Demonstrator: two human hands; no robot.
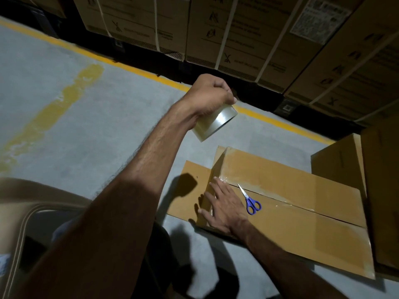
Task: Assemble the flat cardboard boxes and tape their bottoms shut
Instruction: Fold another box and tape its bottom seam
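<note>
The left hand [208, 97] was raised well above the floor, its grip curled around a roll of clear packing tape [213, 123], fingers wrapped over the top of the roll. Below it and to the right, an assembled brown cardboard box [302, 212] lay on the grey concrete floor [86, 126], its flaps folded closed and a glossy strip of clear tape running along the centre seam. The right hand [224, 207] rested flat on the box's near left end, fingers straight and spread, pressing over the edge where the tape wrapped down. A pair of blue-handled scissors [250, 201] lay on the box top just beside that hand. A flat sheet of brown cardboard [190, 190] lay under the box's left end. More brown cardboard boxes [345, 160] stood at the right, and strapped printed cartons [237, 29] lined the far side beyond a yellow floor line [121, 61].
</note>
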